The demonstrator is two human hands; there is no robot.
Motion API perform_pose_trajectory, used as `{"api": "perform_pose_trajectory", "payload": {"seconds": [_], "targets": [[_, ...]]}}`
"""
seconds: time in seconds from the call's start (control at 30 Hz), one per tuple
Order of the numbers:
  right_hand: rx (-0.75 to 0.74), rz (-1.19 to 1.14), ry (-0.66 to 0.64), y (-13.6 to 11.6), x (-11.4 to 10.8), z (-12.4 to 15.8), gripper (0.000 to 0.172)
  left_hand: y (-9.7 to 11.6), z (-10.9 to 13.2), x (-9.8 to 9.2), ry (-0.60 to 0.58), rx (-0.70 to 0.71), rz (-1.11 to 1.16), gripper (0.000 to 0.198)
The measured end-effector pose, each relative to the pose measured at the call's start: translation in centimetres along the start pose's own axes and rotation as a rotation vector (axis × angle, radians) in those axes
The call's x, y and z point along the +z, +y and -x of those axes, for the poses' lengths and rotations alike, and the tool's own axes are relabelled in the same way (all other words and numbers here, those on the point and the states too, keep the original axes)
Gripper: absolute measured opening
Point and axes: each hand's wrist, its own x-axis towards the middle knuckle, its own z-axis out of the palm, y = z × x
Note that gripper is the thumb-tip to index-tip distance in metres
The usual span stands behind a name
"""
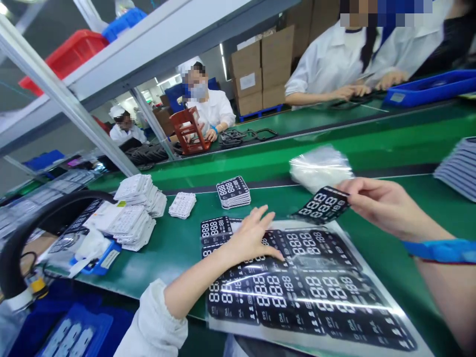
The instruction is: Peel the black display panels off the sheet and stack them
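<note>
My left hand (253, 235) lies flat with fingers apart on a large glossy sheet of black display panels with white digit segments (312, 290), which sits on a silver backing. My right hand (379, 203) pinches a single black display panel (323, 204) by its edge, just above the sheet. A clear plastic bag (320, 168) lies beyond that panel. A small stack of black panels (233, 192) stands past my left fingers. Further left are stacks of white panels (139, 195) and a smaller white stack (182, 205).
The work surface is a green conveyor bench (178, 253). A blue tray (431, 87) sits across it beside a co-worker's hands (353, 90). Another stack of panels (459, 168) stands at the right edge. A black curved hose (37, 233) rises at the left, beneath a metal shelf frame (63, 99).
</note>
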Motion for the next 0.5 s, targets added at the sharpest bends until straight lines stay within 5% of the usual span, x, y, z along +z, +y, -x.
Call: {"api": "perform_pose_trajectory", "payload": {"seconds": [0.1,0.17,0.3,0.4,0.5], "targets": [[0.043,-0.036,0.066,0.3,0.3,0.1,0.038,-1.8,1.1,-3.7,0.398,-0.27,-0.208,0.059],[0.04,-0.039,0.061,0.3,0.7,0.1,0.038,-4.1,2.0,-7.3,0.459,-0.518,-0.343,0.07],[0.04,-0.01,0.019,0.1,1.3,0.1,0.039,-9.1,4.0,-13.8,0.196,-0.68,-0.375,0.12],[0.078,-0.015,-0.009,0.1,1.6,0.1,0.038,-11.5,4.7,-16.1,0.007,-0.727,-0.371,0.114],[0.112,-0.047,0.004,0.2,2.0,0.1,0.039,-12.5,4.3,-16.4,-0.062,-0.748,-0.394,0.11]]}}
